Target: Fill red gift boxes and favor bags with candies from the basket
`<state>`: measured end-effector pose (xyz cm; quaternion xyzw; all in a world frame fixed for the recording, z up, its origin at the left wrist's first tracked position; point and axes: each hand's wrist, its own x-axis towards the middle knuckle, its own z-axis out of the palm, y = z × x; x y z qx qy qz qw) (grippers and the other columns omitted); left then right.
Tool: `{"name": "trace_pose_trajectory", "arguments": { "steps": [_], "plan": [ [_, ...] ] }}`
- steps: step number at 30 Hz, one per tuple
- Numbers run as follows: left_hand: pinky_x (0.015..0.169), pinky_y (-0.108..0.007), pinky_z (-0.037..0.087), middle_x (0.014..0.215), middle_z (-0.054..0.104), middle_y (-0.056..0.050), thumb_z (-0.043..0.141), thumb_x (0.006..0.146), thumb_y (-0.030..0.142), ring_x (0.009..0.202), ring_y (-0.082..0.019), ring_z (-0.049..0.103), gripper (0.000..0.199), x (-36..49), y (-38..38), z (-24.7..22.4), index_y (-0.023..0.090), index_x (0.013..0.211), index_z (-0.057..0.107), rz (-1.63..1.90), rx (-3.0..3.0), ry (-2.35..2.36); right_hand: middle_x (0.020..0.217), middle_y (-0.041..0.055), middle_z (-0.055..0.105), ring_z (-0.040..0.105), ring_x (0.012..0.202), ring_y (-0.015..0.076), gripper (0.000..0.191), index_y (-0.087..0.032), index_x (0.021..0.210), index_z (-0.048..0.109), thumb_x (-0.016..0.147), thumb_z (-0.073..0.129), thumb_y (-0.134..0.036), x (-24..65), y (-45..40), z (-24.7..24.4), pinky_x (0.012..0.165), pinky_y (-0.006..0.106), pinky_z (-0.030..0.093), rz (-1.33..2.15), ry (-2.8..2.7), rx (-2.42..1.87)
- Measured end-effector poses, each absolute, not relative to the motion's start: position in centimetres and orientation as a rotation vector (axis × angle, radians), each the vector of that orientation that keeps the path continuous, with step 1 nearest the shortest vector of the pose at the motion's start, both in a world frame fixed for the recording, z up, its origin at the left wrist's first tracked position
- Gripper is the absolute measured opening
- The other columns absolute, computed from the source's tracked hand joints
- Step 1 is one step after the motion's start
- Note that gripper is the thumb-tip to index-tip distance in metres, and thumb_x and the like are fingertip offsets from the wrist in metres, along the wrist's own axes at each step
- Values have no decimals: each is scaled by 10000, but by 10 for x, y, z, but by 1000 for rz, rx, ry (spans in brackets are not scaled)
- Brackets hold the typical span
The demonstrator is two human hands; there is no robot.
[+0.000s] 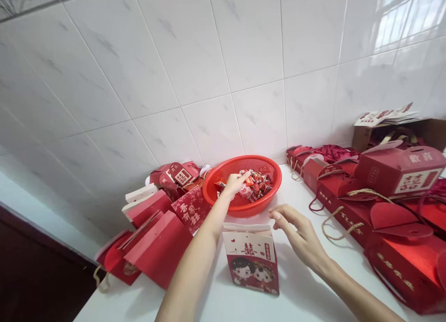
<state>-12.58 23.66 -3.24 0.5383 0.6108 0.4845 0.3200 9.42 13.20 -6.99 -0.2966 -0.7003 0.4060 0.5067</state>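
Paper box [251,265], in the head view, stands on the white tabletop [296,289] in front of the person. It looks light and fairly stiff but easy to crease, so its side walls seem the best hold. The left hand [237,184] reaches into the red basket [252,209] among wrapped sweets [260,188], probably slick; I can't tell whether it grips any. The right hand [296,233], empty, fingers loosely curved, hovers beside the box's top.

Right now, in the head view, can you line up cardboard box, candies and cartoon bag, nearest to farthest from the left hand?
1. Candies: at the left hand, in the red basket.
2. Cartoon bag: in front of the basket.
3. Cardboard box: far right, at the back.
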Motion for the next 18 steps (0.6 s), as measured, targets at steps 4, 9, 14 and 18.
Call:
{"name": "trace_pose_trajectory", "arguments": {
  "steps": [4, 9, 14, 18],
  "plan": [
    [519, -252, 196, 490, 320, 73, 737, 579, 740, 507, -73, 270, 646, -125, 238, -32, 198, 504, 393, 1316, 1433, 1577, 839, 41, 651, 617, 721, 168, 364, -197, 829, 639, 965, 474, -491, 94, 136, -73, 703, 291, 463, 1007, -1665, -749],
    [531, -249, 263, 498, 399, 55, 755, 572, 688, 520, -84, 328, 588, -119, 235, -28, 183, 503, 463, 1340, 1451, 1515, 732, 26, 617, 595, 706, 177, 389, -194, 781, 617, 933, 490, -530, 93, 145, -77, 678, 292, 442, 1036, -1633, -827],
    [557, -257, 325, 507, 510, 24, 769, 622, 520, 544, -115, 447, 421, -122, 236, -29, 166, 526, 562, 1366, 1407, 1550, 662, 17, 606, 597, 665, 178, 436, -185, 780, 626, 893, 502, -587, 93, 153, -82, 671, 298, 437, 1096, -1577, -868],
    [577, -261, 360, 527, 564, 5, 748, 650, 435, 569, -129, 496, 326, -125, 235, -29, 158, 544, 612, 1366, 1364, 1594, 630, 16, 615, 605, 648, 179, 458, -181, 783, 632, 859, 528, -621, 93, 156, -84, 680, 307, 448, 1153, -1535, -879]
  ]
}}
